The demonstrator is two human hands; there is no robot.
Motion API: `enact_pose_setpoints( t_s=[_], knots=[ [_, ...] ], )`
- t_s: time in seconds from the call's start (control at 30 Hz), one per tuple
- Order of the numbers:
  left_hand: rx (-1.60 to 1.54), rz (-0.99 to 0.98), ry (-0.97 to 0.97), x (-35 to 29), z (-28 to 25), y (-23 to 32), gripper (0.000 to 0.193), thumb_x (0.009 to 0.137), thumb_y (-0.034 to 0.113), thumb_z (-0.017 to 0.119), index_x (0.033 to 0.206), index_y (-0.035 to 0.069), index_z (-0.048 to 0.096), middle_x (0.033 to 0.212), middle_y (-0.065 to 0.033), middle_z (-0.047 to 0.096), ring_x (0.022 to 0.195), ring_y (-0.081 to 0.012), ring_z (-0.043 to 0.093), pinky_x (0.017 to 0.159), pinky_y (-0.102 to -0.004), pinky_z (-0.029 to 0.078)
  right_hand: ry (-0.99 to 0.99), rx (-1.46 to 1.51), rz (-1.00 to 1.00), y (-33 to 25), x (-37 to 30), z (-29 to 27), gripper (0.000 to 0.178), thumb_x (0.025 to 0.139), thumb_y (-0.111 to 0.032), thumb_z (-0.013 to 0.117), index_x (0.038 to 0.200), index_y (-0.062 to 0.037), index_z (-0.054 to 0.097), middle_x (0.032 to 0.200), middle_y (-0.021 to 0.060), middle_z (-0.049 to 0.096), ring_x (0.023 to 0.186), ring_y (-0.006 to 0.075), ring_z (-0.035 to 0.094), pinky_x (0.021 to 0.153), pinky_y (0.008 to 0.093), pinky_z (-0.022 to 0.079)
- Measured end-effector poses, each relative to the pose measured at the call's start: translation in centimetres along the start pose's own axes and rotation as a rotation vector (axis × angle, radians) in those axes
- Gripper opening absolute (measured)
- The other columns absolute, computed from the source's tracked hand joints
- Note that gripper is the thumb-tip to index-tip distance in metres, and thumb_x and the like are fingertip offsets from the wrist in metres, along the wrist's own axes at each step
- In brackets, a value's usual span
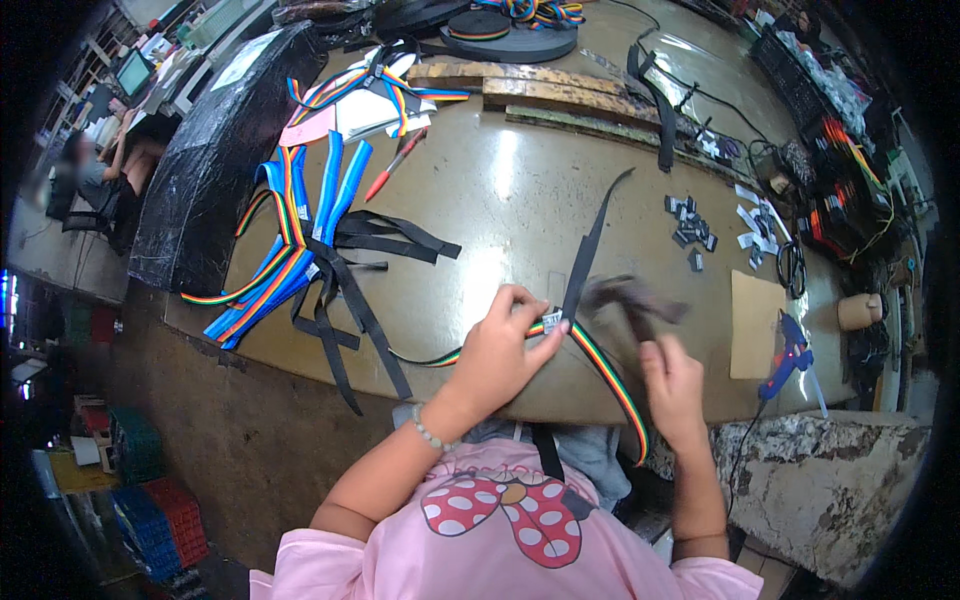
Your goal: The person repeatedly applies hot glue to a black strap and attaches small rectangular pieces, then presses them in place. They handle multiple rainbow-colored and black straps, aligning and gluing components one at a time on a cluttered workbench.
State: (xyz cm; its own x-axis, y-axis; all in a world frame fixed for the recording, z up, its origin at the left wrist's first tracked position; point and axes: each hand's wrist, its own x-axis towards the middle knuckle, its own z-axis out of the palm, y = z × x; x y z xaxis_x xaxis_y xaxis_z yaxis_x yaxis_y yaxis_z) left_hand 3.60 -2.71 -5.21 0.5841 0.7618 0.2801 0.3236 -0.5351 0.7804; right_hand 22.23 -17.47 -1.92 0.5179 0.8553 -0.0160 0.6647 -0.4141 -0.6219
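My left hand [500, 350] pinches a striped strap [612, 378] against the table where it meets a black strap [586, 262] and a small white label [551, 321]. One end of the striped strap hangs over the front edge, and its other end runs out leftward beneath my hand. My right hand [672, 385] is closed round the handle of a hammer [640, 302]. The hammer head is smeared by motion, just right of the strap joint and seemingly above the table. To the left lies a pile of blue and striped straps [292, 235] with black straps [385, 240] across it.
Small black pieces [690, 228], white labels [757, 222], a tan card [757, 325] and a blue glue gun [787, 362] lie at the right. Beyond the pile are a red pen [396, 165], wooden boards [560, 90] and strap rolls [510, 42]. A person [100, 175] sits far left.
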Motion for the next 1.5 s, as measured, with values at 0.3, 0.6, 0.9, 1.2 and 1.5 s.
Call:
enact_pose_setpoints(
  t_s=[0.3, 0.6, 0.9, 1.2, 1.5],
  knots=[
    [-0.087, -0.032, -0.394, 6.7, -2.8, 2.4, 0.022, 0.083, 0.019, 0.072, 0.096, 0.003, 0.071, 0.09, -0.0129, 0.069, 0.088, -0.0264, 0.066, 0.079, -0.0377, 0.052, 0.557, -0.309, 0.223, 6.0, -0.3, -1.3, 0.042, 0.099, -0.04, 0.056, 0.105, 0.0012, 0.062, 0.09, 0.0239, 0.067, 0.08, 0.0436, 0.065, 0.068, 0.0488, 0.049],
    [0.233, 0.08, 0.125, 29.7, -26.2, -4.4, 0.045, 0.088, 0.032, 0.073, 0.121, 0.002, 0.068, 0.107, -0.0067, 0.072, 0.094, -0.0112, 0.063, 0.081, -0.0252, 0.048, 0.53, -0.605, -0.013, 5.8, -0.1, -0.3, 0.035, 0.091, -0.037, 0.068, 0.094, -0.0037, 0.06, 0.076, 0.0112, 0.06, 0.067, 0.0306, 0.063, 0.058, 0.0407, 0.05],
    [0.126, 0.14, -0.301, 30.7, 4.2, -3.9, 0.04, 0.093, 0.039, 0.066, 0.106, 0.001, 0.072, 0.081, -0.0037, 0.068, 0.069, -0.0111, 0.065, 0.064, -0.0264, 0.053, 0.533, -0.674, -0.056, 5.6, 0.4, -0.1, 0.035, 0.089, -0.039, 0.069, 0.088, -0.006, 0.058, 0.073, 0.0077, 0.055, 0.061, 0.0253, 0.06, 0.054, 0.036, 0.048],
    [0.107, 0.102, -0.191, 29.3, 13.5, 0.2, 0.045, 0.079, 0.043, 0.081, 0.068, 0.0, 0.071, 0.063, -0.0092, 0.069, 0.055, -0.0168, 0.067, 0.058, -0.0321, 0.053, 0.557, -0.605, -0.08, 6.2, 0.1, 0.0, 0.035, 0.087, -0.04, 0.07, 0.084, -0.0083, 0.057, 0.071, 0.0058, 0.053, 0.058, 0.0235, 0.058, 0.052, 0.0342, 0.047],
    [-0.392, -0.285, -0.306, 12.6, -1.1, 1.8, 0.036, 0.095, 0.034, 0.067, 0.073, 0.005, 0.061, 0.064, 0.0073, 0.049, 0.059, -0.0024, 0.043, 0.052, -0.0221, 0.033, 0.514, -0.294, -0.267, 1.1, 1.5, -0.5, 0.053, 0.092, -0.041, 0.065, 0.123, 0.0008, 0.058, 0.117, 0.0158, 0.057, 0.094, 0.0254, 0.058, 0.072, 0.0366, 0.048]
  ],
)
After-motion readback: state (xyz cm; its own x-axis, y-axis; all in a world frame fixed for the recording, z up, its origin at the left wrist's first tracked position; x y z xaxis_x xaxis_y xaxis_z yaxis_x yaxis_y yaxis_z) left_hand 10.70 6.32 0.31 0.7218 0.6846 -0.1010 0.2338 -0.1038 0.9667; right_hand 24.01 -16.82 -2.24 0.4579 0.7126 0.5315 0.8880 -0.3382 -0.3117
